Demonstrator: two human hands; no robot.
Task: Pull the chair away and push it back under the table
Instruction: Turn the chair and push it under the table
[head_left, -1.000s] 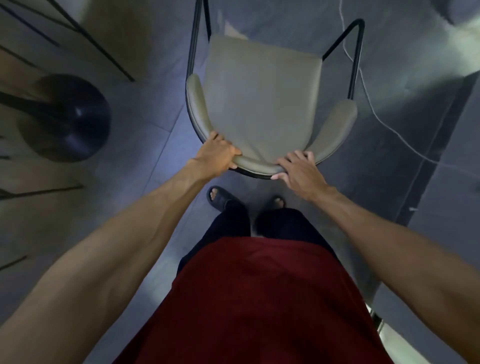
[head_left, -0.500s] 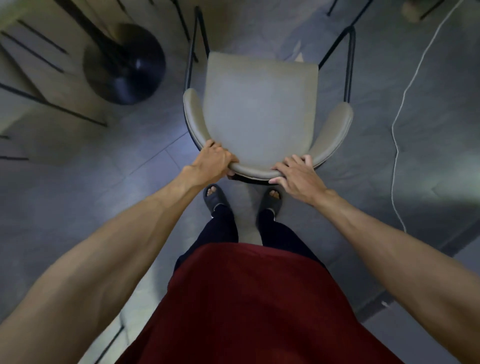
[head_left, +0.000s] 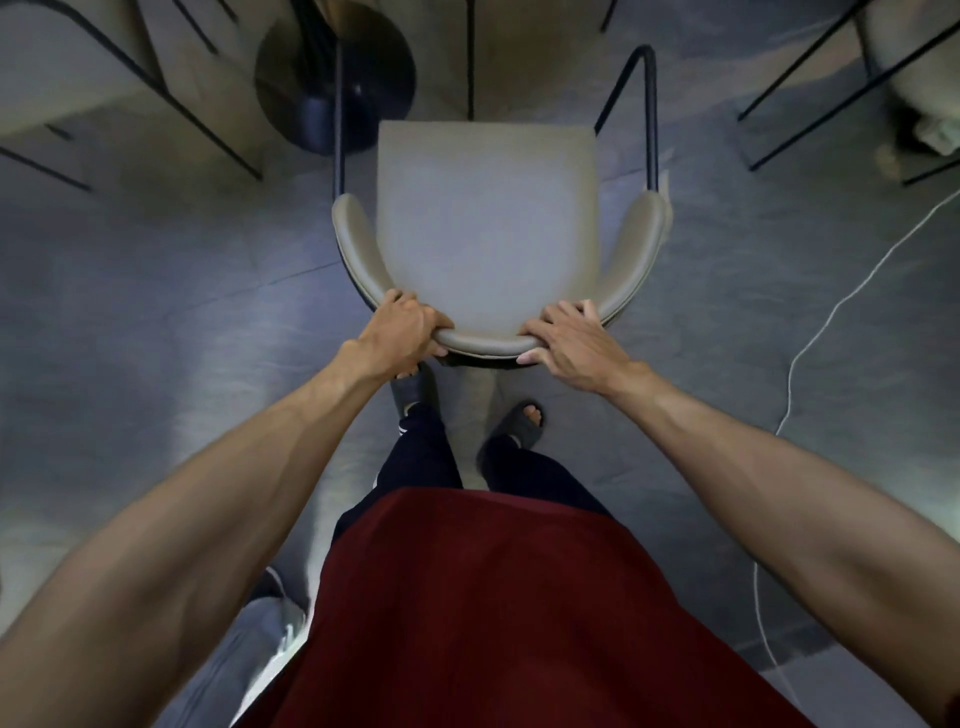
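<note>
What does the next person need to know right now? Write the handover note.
Left hand: gripping the curved backrest of the chair, on its left side.
Right hand: gripping the same backrest, on its right side.
Chair: upright on the floor, seat fully in view, front edge beside the round black table base.
Done: chair is out from the table.
Left: push it forward under the table, then let go.

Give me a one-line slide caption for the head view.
Both hands, left hand and right hand, grip the curved backrest of a grey chair facing a round black table base.
</note>
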